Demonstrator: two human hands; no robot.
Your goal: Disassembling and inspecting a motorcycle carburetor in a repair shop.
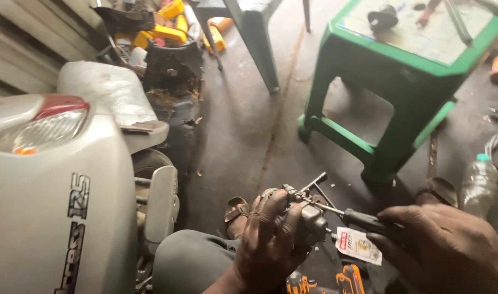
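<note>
Two hands work low; left hand point(268, 239) closes its grip around a grey metal carburettor point(306, 215); right hand point(444, 247) grips a black-handled screwdriver point(363, 220) touching it, beside a green stool point(368, 147).

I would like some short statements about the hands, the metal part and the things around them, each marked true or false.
1. The left hand grips a grey metal engine part. True.
2. The right hand holds a yellow hammer. False: it holds a dark-handled screwdriver, with its tip at the part.
3. A green plastic stool stands on the floor beyond the hands. True.
4. The white scooter body is on the right side of the view. False: it is on the left.
5. A small white sachet lies below the screwdriver. True.
</note>
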